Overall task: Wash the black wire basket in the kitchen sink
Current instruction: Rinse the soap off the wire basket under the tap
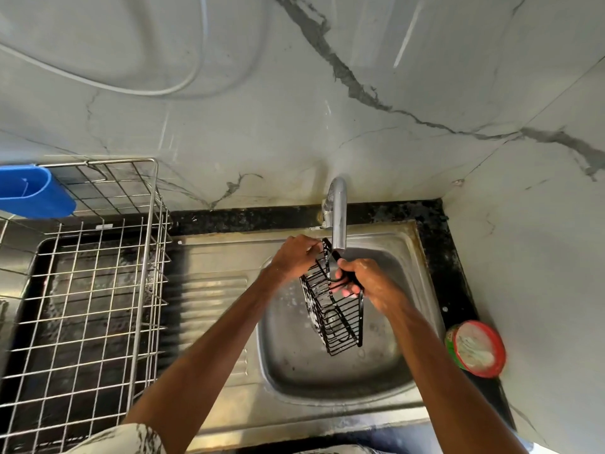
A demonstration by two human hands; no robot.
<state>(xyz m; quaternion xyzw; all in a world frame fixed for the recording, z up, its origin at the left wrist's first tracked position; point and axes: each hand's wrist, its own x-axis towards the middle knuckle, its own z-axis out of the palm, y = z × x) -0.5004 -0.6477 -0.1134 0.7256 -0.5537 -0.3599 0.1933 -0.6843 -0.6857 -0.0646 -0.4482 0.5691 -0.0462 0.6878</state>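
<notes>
The black wire basket (332, 309) is held tilted above the basin of the sink (311, 381), just under the spout of the tap (339, 214) at twelve o'clock, with its lower end hanging toward six o'clock. Its upper end is gripped by the curled fingers of the left hand (294, 257) at ten o'clock, and its rim is clasped by the right hand (370, 283) at two o'clock. A steel dish rack (82, 306) is seen at nine o'clock of the basin and a red-rimmed tub (476, 348) at three o'clock.

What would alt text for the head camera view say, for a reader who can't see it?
A person's left hand and right hand hold a black wire basket under the tap, above a steel sink. A wire dish rack stands left of it, a red-rimmed tub right.
</notes>
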